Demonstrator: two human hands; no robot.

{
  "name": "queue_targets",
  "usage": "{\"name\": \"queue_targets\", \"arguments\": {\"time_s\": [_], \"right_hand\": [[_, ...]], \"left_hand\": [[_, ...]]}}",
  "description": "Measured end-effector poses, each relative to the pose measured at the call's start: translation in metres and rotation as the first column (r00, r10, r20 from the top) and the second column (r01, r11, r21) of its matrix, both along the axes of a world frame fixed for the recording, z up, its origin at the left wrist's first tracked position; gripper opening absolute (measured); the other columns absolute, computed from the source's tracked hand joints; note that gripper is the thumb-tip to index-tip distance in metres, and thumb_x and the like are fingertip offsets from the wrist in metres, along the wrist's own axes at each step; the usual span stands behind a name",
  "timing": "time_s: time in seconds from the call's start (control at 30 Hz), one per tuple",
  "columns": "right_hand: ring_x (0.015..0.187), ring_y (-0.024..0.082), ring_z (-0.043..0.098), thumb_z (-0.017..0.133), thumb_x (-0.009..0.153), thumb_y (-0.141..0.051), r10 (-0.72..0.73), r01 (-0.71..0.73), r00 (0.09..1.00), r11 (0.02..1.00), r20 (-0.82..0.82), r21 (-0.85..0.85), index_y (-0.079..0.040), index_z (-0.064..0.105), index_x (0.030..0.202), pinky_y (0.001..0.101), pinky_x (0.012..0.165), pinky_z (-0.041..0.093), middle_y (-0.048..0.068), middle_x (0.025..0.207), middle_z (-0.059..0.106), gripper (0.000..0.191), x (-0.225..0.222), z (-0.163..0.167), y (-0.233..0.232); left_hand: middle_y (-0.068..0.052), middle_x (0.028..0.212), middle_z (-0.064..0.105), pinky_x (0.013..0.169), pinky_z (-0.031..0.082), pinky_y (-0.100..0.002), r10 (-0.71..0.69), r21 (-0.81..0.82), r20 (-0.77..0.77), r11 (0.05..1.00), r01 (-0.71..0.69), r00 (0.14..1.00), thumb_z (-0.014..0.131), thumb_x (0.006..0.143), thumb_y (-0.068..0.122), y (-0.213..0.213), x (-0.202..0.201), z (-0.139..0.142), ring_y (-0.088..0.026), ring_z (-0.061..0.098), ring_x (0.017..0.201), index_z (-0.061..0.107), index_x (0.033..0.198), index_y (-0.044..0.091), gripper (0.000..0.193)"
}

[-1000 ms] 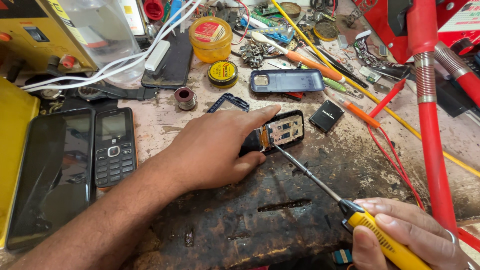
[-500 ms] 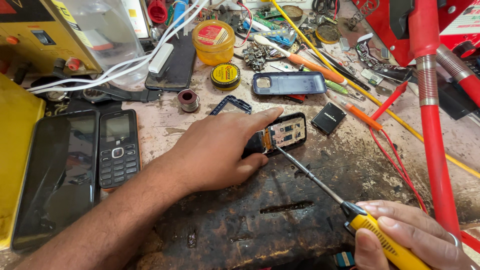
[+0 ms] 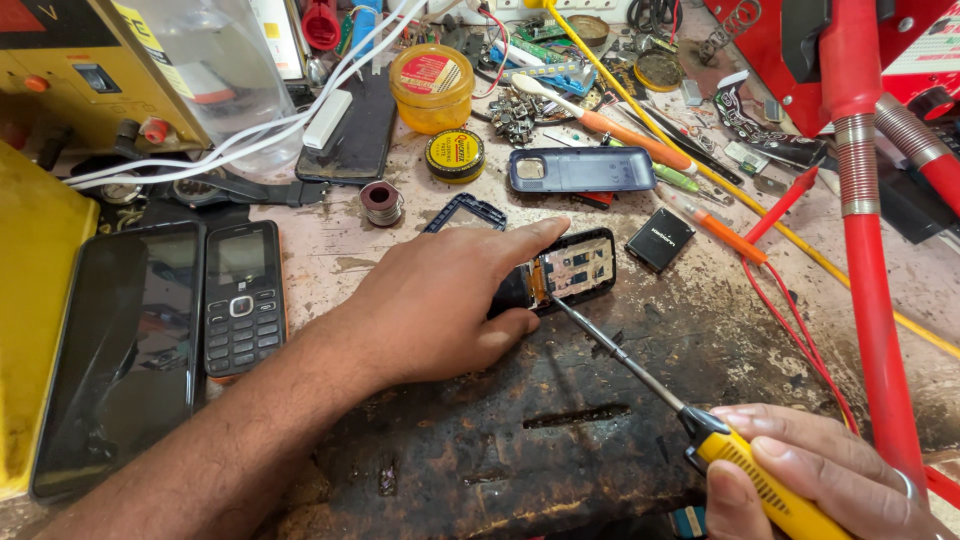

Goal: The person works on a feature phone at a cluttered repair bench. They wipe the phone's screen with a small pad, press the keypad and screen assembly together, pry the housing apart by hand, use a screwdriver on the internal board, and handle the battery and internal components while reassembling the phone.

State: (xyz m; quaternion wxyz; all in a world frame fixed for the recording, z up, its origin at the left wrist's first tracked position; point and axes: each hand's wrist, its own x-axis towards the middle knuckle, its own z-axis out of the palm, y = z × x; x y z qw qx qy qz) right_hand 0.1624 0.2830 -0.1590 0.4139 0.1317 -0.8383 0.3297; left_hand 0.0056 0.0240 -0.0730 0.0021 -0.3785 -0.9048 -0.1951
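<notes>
My left hand [image 3: 450, 300] presses down on an opened small phone body [image 3: 570, 268] lying on a dark, stained work mat [image 3: 560, 440]; the forefinger and thumb pin its left end. My right hand [image 3: 810, 480], at the bottom right, grips a yellow-handled screwdriver [image 3: 690, 425]. Its thin metal shaft runs up and left, and the tip touches the lower left edge of the exposed circuit board. A black battery [image 3: 660, 240] lies just right of the phone body. A blue phone back cover [image 3: 580, 168] rests behind it.
At the left lie a keypad phone [image 3: 240, 295] and a large dark smartphone [image 3: 125, 350] beside a yellow box. Behind stand a yellow jar [image 3: 430, 88], a round tin [image 3: 455, 155], a solder spool [image 3: 382, 200], white cables and scattered tools. A red stand [image 3: 870, 250] rises at the right.
The view has shifted slightly. Both hands stay in place, with the screwdriver tip still at the phone body.
</notes>
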Motion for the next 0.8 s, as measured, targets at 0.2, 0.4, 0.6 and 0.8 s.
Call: {"name": "queue_targets", "arguments": {"time_s": [0.2, 0.4, 0.6, 0.8], "right_hand": [[0.094, 0.028, 0.077, 0.078, 0.079, -0.006, 0.01, -0.01, 1.0, 1.0, -0.014, -0.023, -0.005, 0.052, 0.105, 0.0381, 0.087, 0.065, 0.016, 0.096, 0.07, 0.037, -0.0005, -0.0054, 0.0012], [0.094, 0.026, 0.077, 0.078, 0.08, -0.007, 0.048, -0.049, 0.998, 0.998, -0.028, -0.048, -0.006, 0.052, 0.105, 0.0372, 0.087, 0.065, 0.014, 0.096, 0.07, 0.036, -0.0027, -0.0055, 0.0011], [0.096, 0.027, 0.077, 0.078, 0.081, -0.006, -0.011, 0.011, 1.0, 0.999, -0.002, -0.047, -0.006, 0.052, 0.105, 0.0367, 0.087, 0.065, 0.015, 0.098, 0.07, 0.036, 0.002, -0.0043, -0.0029], [0.095, 0.026, 0.077, 0.078, 0.081, -0.006, 0.026, -0.027, 0.999, 0.998, -0.027, -0.048, -0.007, 0.053, 0.105, 0.0367, 0.088, 0.066, 0.014, 0.097, 0.069, 0.035, -0.0014, -0.0028, -0.0027]], "left_hand": [[-0.015, 0.117, 0.068, 0.088, 0.051, -0.05, 0.016, -0.016, 0.024, 1.0, -0.016, 1.0, 0.075, 0.08, 0.031, 0.0002, -0.0009, -0.0006, -0.036, 0.063, 0.11, 0.041, 0.151, 0.019, 0.079], [-0.016, 0.118, 0.068, 0.087, 0.052, -0.051, 0.004, 0.004, -0.001, 1.0, -0.004, 1.0, 0.075, 0.08, 0.031, -0.0005, -0.0009, -0.0014, -0.037, 0.064, 0.108, 0.042, 0.151, 0.019, 0.079], [-0.015, 0.117, 0.068, 0.088, 0.051, -0.051, 0.038, -0.046, 0.053, 0.998, -0.036, 0.998, 0.074, 0.081, 0.032, 0.0001, -0.0006, -0.0008, -0.036, 0.063, 0.109, 0.04, 0.157, 0.023, 0.084], [-0.015, 0.118, 0.068, 0.089, 0.051, -0.051, 0.01, -0.005, 0.017, 1.0, -0.01, 1.0, 0.074, 0.081, 0.032, -0.0013, -0.0016, -0.0038, -0.037, 0.063, 0.109, 0.041, 0.152, 0.02, 0.08]]}}
